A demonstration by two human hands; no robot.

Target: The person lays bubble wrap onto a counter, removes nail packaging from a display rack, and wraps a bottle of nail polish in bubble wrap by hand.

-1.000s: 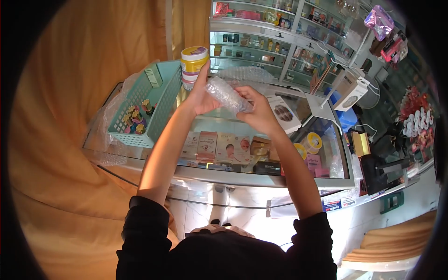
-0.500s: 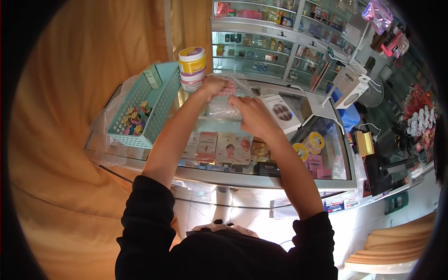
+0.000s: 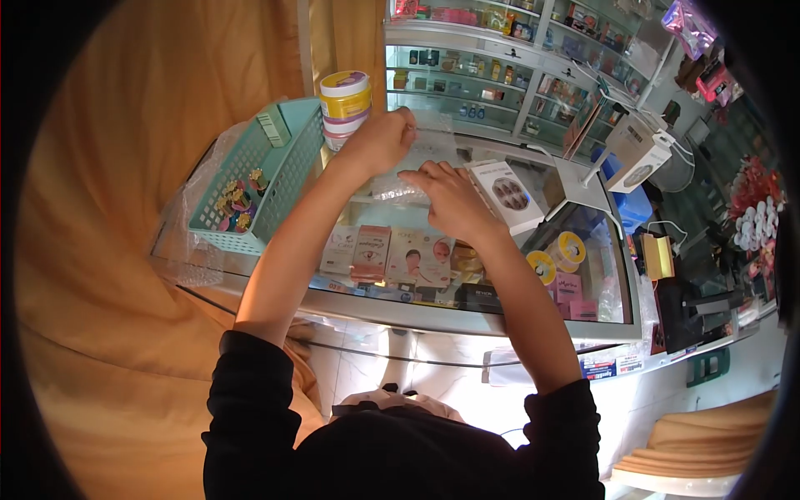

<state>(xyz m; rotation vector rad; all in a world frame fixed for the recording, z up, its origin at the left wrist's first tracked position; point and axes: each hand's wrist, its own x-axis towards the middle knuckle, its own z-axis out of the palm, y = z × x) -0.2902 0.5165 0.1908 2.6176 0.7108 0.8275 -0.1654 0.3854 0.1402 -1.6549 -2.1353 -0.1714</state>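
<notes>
Clear bubble wrap (image 3: pixel 400 185) lies on the glass counter under and between my hands. Above its left part is my left hand (image 3: pixel 385 140), closed, with its fingertips turned away, so what it grips is hidden. My right hand (image 3: pixel 454 196) is at the wrap's right side, palm down, with curled fingers and the index finger pointing left over the plastic. Stacked jars with yellow and white bands (image 3: pixel 345 104) stand just left of my left hand. A white box with an oval window (image 3: pixel 508 196) lies right beside my right hand.
A mint green basket (image 3: pixel 287 187) with small flower-like items and a light green box stands at the left. Inside the glass counter (image 3: pixel 367 321) are boxed products. A white stand (image 3: pixel 583 187) is at the right. Stocked shelves (image 3: pixel 458 71) rise behind, and an orange curtain (image 3: pixel 150 167) hangs left.
The wrapped roll that was between my hands is down on the counter. My left hand has lifted slightly up and away from my right hand, which stays low over the plastic.
</notes>
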